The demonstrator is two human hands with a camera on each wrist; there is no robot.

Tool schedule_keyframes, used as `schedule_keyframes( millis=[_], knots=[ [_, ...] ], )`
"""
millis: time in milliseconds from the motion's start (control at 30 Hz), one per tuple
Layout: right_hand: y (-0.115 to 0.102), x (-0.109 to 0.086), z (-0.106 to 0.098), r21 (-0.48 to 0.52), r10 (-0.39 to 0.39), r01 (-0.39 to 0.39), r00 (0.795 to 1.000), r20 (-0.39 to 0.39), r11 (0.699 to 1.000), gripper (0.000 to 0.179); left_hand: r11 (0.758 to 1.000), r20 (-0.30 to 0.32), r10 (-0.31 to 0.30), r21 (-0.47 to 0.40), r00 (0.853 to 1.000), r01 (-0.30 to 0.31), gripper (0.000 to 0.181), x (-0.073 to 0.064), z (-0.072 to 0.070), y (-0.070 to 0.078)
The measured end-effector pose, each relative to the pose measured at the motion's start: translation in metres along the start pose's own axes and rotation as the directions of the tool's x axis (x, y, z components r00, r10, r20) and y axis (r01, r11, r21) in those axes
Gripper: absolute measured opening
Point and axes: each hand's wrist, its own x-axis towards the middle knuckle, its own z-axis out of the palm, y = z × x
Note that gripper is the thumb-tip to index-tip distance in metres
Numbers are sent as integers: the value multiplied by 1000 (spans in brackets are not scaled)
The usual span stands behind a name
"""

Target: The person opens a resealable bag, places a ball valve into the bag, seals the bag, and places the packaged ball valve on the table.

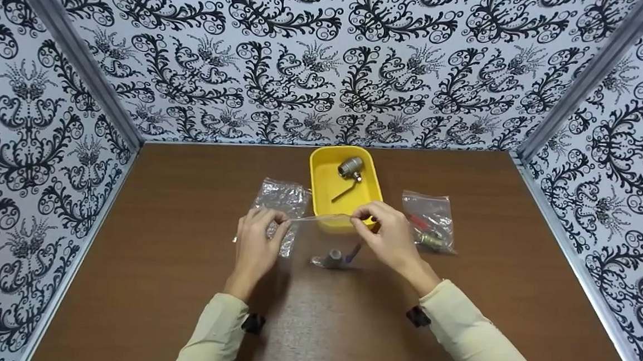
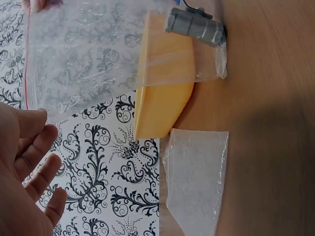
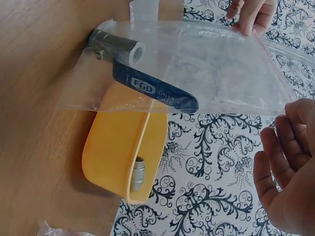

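Between both hands hangs a clear zip bag (image 3: 221, 73) with a red line along its top edge. My left hand (image 1: 258, 241) pinches one top corner; my right hand (image 1: 389, 237) pinches the other. At the bottom of the bag lies a grey metal ball valve (image 3: 118, 46) with a dark blue lever handle (image 3: 155, 91) marked FGD. Behind the bag stands a yellow bin (image 1: 321, 186), and in it is another metal valve (image 1: 350, 166) with a thin bent handle.
A flat clear bag (image 1: 281, 197) lies left of the bin, appearing to hold nothing. On the right is a clear bag (image 1: 437, 210) with a red-handled, brass-coloured item inside. The brown table (image 1: 180, 306) is enclosed by patterned walls (image 1: 284, 61).
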Motion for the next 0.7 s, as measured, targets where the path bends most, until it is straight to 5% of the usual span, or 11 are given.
schedule_keyframes(
  millis=[133,233,467,700],
  knots=[
    [3,-2,0,40,30,-30,1000,7,999,6,1000,-7,0,-5,1000,0,6,-1,0,2],
    [7,-7,3,90,71,-79,994,87,993,21,1000,-11,-10,-14,1000,10,7,-1,0,3],
    [28,-37,19,91,146,-179,945,293,980,39,998,-28,-27,-54,999,25,8,-1,-2,6],
    [46,-54,36,292,294,-368,917,268,883,15,995,-62,-1,-101,998,-6,6,-2,-2,7]
  ],
)
